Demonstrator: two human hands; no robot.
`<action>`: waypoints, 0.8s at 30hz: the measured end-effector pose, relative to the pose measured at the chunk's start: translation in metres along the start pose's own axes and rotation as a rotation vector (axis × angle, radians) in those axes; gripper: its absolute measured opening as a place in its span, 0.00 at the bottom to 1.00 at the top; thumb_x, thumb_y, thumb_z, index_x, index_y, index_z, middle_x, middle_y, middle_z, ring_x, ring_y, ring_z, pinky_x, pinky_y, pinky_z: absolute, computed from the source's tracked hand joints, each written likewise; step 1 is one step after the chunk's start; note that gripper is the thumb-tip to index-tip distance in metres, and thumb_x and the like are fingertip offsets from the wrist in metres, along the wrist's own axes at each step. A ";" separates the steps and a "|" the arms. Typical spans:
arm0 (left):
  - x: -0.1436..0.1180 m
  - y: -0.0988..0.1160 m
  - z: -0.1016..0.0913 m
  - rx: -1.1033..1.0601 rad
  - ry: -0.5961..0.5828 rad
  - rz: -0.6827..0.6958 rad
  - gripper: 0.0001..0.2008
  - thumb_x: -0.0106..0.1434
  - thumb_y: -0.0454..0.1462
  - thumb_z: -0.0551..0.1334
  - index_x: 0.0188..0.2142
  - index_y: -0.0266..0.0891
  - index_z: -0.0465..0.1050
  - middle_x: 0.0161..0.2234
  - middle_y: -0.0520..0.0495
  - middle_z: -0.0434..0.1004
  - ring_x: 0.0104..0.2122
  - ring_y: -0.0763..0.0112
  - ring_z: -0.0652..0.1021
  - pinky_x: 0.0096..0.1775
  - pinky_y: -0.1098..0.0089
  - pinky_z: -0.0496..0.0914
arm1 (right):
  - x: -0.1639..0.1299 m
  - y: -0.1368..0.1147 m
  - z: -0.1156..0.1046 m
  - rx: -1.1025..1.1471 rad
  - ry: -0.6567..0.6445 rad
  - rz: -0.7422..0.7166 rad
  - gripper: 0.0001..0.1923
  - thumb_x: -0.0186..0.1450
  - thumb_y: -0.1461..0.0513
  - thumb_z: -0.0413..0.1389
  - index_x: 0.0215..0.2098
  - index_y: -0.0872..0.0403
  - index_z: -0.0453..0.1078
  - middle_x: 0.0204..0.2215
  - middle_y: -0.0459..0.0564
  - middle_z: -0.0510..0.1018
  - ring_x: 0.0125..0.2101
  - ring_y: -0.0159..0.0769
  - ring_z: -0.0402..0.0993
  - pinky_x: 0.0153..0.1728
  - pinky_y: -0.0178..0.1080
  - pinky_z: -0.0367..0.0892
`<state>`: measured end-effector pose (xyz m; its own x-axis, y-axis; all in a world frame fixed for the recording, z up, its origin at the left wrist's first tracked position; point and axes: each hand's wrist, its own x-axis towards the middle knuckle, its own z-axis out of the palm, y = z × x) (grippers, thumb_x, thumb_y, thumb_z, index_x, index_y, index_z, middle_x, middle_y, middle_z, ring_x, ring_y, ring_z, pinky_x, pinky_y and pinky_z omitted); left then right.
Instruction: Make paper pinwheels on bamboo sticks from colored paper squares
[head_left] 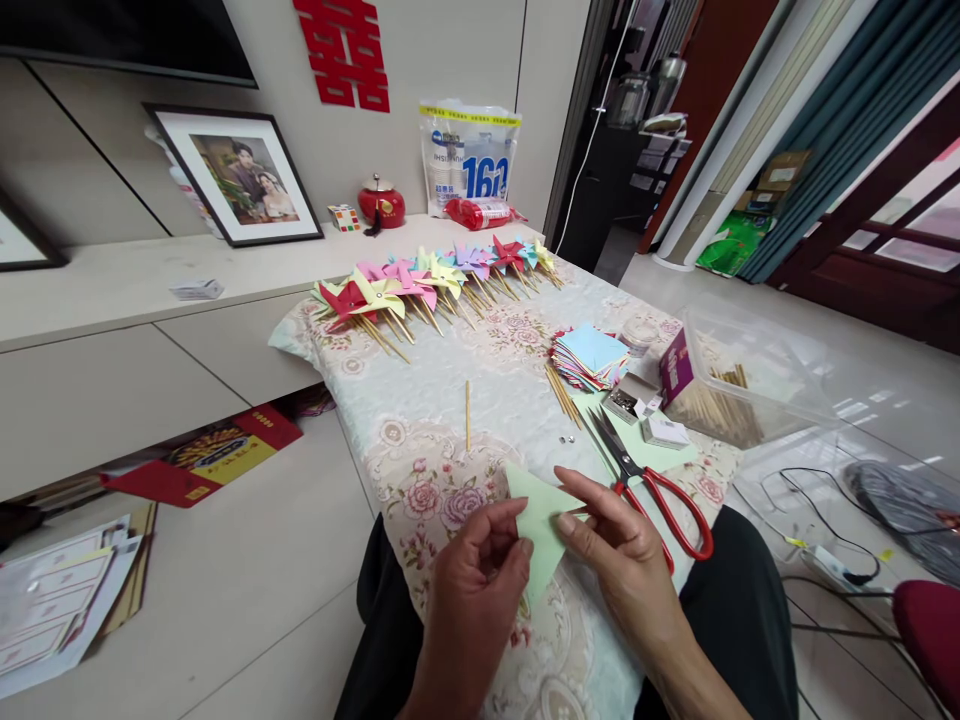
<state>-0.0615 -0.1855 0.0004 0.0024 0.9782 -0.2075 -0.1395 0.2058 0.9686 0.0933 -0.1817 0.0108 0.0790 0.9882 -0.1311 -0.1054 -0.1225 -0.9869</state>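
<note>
Green paper (541, 520), folded to a triangle, sits low in the centre of the frame, pinched between the left hand (472, 585) and the right hand (626, 560), both closed on its edges. Judging by the row of finished pinwheels (431, 280) at the upper centre, many are done. A stack of paper squares (591, 357), loose sticks (561, 392) and red scissors (660, 490) on the worktop (487, 370) suggest more remain.

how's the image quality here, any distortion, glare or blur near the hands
Head view: wide-angle lens bends straight lines, so the cabinet edge and doorway lean outward near the borders. Daylight from the window at right puts bright glare on the floor and the clear plastic box. The left hand, right hand and green paper are sharp and evenly lit, with soft shadows.
</note>
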 end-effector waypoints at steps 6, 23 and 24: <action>0.000 0.004 -0.001 0.171 0.017 0.119 0.12 0.59 0.36 0.64 0.43 0.40 0.77 0.33 0.47 0.81 0.32 0.67 0.79 0.36 0.69 0.74 | -0.001 -0.006 0.003 -0.210 -0.061 -0.095 0.10 0.60 0.56 0.66 0.40 0.48 0.82 0.35 0.48 0.82 0.37 0.41 0.77 0.35 0.38 0.71; 0.000 0.012 -0.011 0.494 0.028 0.459 0.05 0.63 0.33 0.62 0.35 0.43 0.78 0.32 0.49 0.76 0.31 0.69 0.77 0.33 0.71 0.72 | -0.001 -0.012 0.003 -0.225 -0.063 -0.060 0.12 0.60 0.55 0.67 0.41 0.49 0.80 0.31 0.46 0.82 0.30 0.36 0.75 0.29 0.36 0.70; 0.000 0.014 -0.012 0.501 0.035 0.464 0.05 0.62 0.33 0.62 0.34 0.43 0.79 0.32 0.49 0.76 0.31 0.70 0.76 0.32 0.71 0.71 | -0.001 -0.011 0.002 -0.240 -0.073 -0.067 0.13 0.60 0.56 0.66 0.42 0.49 0.80 0.31 0.47 0.82 0.30 0.36 0.75 0.30 0.36 0.70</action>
<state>-0.0750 -0.1827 0.0119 0.0194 0.9685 0.2481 0.3567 -0.2386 0.9033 0.0928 -0.1814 0.0224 0.0048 0.9978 -0.0665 0.1363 -0.0666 -0.9884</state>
